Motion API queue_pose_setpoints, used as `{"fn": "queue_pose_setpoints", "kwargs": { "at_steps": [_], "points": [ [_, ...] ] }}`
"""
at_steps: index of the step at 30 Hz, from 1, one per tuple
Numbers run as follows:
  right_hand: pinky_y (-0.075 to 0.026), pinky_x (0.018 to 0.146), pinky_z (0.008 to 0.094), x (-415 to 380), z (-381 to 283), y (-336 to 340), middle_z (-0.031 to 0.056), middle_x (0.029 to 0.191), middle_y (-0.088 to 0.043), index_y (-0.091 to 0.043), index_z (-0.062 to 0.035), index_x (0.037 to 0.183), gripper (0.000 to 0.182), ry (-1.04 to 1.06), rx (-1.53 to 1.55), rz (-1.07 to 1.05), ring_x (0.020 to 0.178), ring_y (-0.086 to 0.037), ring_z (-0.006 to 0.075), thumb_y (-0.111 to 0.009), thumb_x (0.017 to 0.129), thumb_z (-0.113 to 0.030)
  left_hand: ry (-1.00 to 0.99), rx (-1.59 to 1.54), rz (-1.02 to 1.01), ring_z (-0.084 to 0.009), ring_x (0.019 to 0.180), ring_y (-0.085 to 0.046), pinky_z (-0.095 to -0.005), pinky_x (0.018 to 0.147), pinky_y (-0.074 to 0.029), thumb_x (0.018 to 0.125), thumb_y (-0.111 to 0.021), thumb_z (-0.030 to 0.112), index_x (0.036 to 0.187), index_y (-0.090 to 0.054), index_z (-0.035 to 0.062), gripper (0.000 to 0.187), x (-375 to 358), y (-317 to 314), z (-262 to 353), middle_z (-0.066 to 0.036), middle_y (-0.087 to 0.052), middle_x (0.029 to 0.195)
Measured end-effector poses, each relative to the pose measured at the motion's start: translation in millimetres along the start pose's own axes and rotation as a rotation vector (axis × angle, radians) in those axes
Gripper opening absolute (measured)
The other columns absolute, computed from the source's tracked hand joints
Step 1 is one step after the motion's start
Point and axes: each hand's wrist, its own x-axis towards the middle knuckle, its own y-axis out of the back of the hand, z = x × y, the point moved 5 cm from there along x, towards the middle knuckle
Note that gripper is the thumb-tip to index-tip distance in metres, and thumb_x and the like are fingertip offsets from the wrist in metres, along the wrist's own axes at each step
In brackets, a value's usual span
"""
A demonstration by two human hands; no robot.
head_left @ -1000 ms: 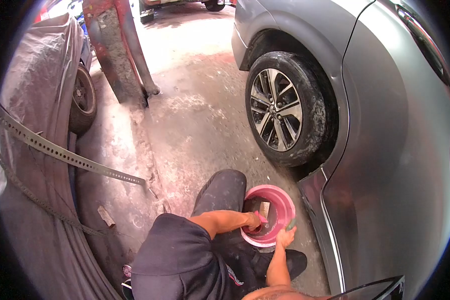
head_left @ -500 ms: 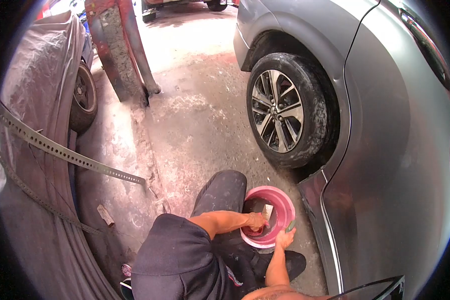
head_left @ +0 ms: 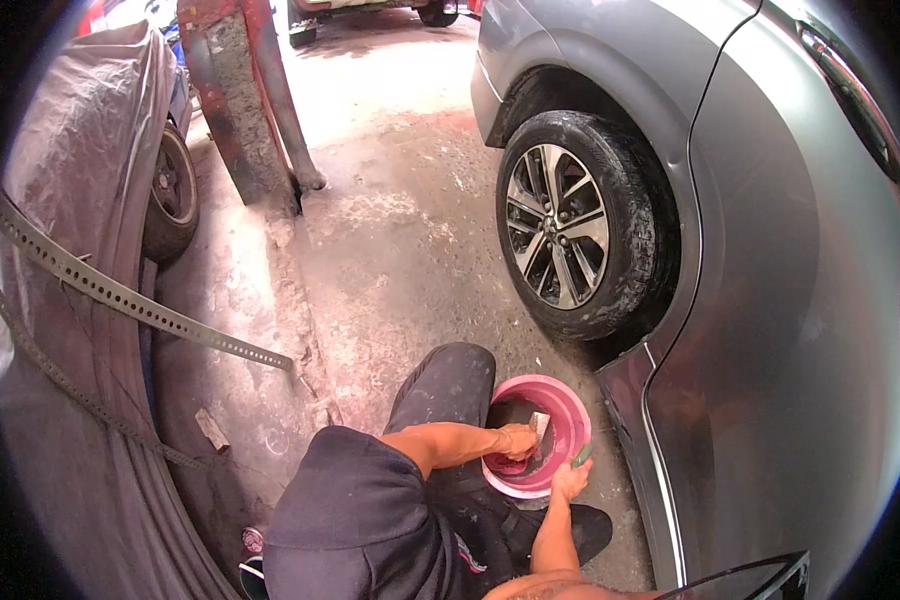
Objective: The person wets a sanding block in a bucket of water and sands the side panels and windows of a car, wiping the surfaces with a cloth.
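Note:
A pink plastic basin (head_left: 568, 412) stands on the floor beside the car, with dark water inside. My left hand (head_left: 516, 441) reaches down into it, fingers closed on a wet reddish cloth (head_left: 511, 466). A pale flat block (head_left: 540, 424) stands against its fingertips, inside the basin. My right hand (head_left: 571, 481) is at the near right rim, fingers wrapped around a small green block (head_left: 581, 456) that overlaps the rim in this view.
A silver-grey car (head_left: 760, 300) rises close on the right, its wheel (head_left: 560, 225) ahead of the basin. To the left are a covered car (head_left: 80, 130), a perforated metal strip (head_left: 140, 307) and a post (head_left: 235, 110). A small wood piece (head_left: 211, 430) lies on the floor.
The view has shifted very slightly. My left hand and the pale block have moved a little within the basin; my right hand stays at the rim with the green block.

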Motion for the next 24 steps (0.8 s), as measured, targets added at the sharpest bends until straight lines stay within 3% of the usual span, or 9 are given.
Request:
{"fn": "queue_pose_setpoints", "kwargs": {
  "at_steps": [1,5,7,13,17,19,24],
  "points": [
    [-0.047,0.091,0.0511,0,0,0,0.0284,0.111,-0.065,-0.048,-0.0130,0.135,0.054,-0.007,0.003,0.003,0.105,-0.061,0.0470,-0.062,0.085,-0.030,0.074,0.131,-0.021,-0.0317,0.071,-0.069,-0.0466,0.062,-0.053,0.069,-0.066,0.016,0.083,-0.068,0.0071,0.017,-3,5,5,-0.014,-0.069,0.075],
    [-0.047,0.092,0.0510,-2,-2,3,0.0284,0.111,-0.065,-0.049,-0.0123,0.134,0.053,-0.007,-0.012,0.005,0.105,-0.061,0.0469,-0.061,0.085,-0.028,0.128,0.114,0.105,-0.0297,0.080,-0.070,-0.0423,0.071,-0.054,0.068,-0.066,0.014,0.080,-0.068,0.0118,0.013,-18,27,28,-0.012,-0.070,0.080],
    [-0.047,0.092,0.0507,-7,-9,8,0.0285,0.111,-0.065,-0.049,-0.0109,0.134,0.053,0.004,0.002,-0.020,0.105,-0.061,0.0468,-0.062,0.085,-0.027,0.041,0.088,0.111,-0.0291,0.082,-0.069,-0.0397,0.071,-0.053,0.069,-0.065,0.015,0.073,-0.066,0.0117,0.006,-20,29,34,-0.009,-0.069,0.079],
    [-0.046,0.093,0.0502,-9,-12,10,0.0284,0.112,-0.064,-0.050,-0.0092,0.133,0.052,0.020,0.018,-0.007,0.106,-0.061,0.0467,-0.062,0.084,-0.024,-0.140,-0.124,0.059,-0.0282,0.074,-0.065,-0.0372,0.065,-0.050,0.068,-0.064,0.014,0.073,-0.066,0.0116,0.006,-20,28,32,-0.007,-0.066,0.074],
    [-0.046,0.093,0.0503,-8,-10,9,0.0282,0.113,-0.064,-0.050,-0.0093,0.133,0.052,0.006,0.011,-0.013,0.106,-0.060,0.0468,-0.062,0.084,-0.023,-0.188,-0.186,0.153,-0.0275,0.072,-0.065,-0.0377,0.062,-0.050,0.070,-0.064,0.022,0.075,-0.067,0.0086,0.015,-5,5,9,-0.008,-0.065,0.071],
    [-0.047,0.092,0.0505,-8,-11,9,0.0283,0.113,-0.064,-0.049,-0.0093,0.133,0.052,0.013,-0.004,-0.012,0.106,-0.061,0.0470,-0.062,0.084,-0.023,0.105,-0.202,0.064,-0.0345,0.084,-0.068,-0.0451,0.075,-0.054,0.068,-0.062,0.015,0.074,-0.071,0.0150,0.011,8,-14,-17,-0.011,-0.072,0.089],
    [-0.047,0.092,0.0508,-7,-10,7,0.0280,0.113,-0.064,-0.049,-0.0085,0.133,0.053,-0.014,0.028,-0.012,0.105,-0.061,0.0473,-0.063,0.084,-0.022,-0.004,-0.075,0.031,-0.0355,0.079,-0.068,-0.0465,0.071,-0.054,0.065,-0.063,0.014,0.077,-0.073,0.0147,0.016,-16,30,28,-0.013,-0.071,0.083]
  ]
}}
